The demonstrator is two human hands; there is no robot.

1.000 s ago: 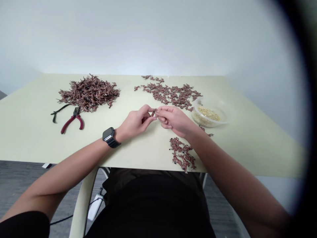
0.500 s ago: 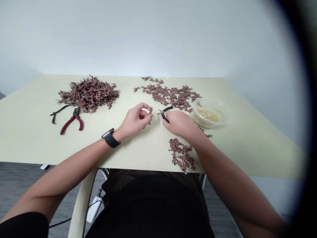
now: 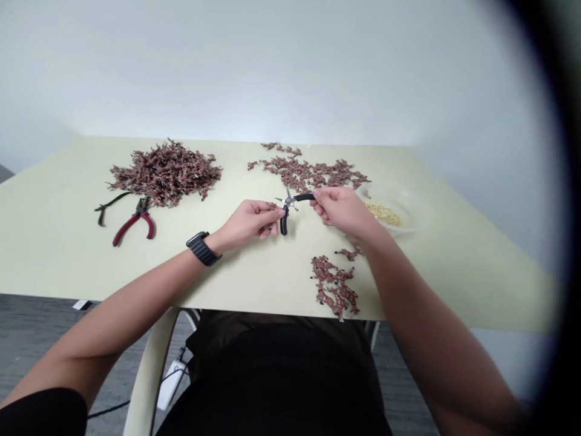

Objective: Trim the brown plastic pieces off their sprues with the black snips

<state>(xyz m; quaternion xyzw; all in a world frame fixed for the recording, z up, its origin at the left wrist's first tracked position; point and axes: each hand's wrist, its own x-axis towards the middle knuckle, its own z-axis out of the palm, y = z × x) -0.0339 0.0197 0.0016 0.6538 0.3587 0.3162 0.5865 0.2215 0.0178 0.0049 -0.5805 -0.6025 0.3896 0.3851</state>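
My right hand (image 3: 341,209) grips one black handle of small pliers (image 3: 289,202). Their jaws are spread and point up and away from me. The other handle hangs downward against the fingertips of my left hand (image 3: 254,219). My left hand is closed on a small brown animal figurine (image 3: 272,206), mostly hidden by the fingers. Below my right hand, a group of similar brown figurines (image 3: 334,284) lies near the table's front edge. One more figurine (image 3: 348,254) lies just above that group, by my right wrist.
A tall heap of brown figurines (image 3: 167,172) fills the table's back left. Red-handled pliers (image 3: 141,213) and a black-handled tool (image 3: 106,207) lie before it. More figurines (image 3: 313,172) spread across the back middle. A clear bowl (image 3: 406,225) with golden bits stands right.
My right hand has shifted up and right, now holding only one handle, and the pliers have opened wide and swung upright. My left hand has lowered slightly, its fingertips meeting the other handle.
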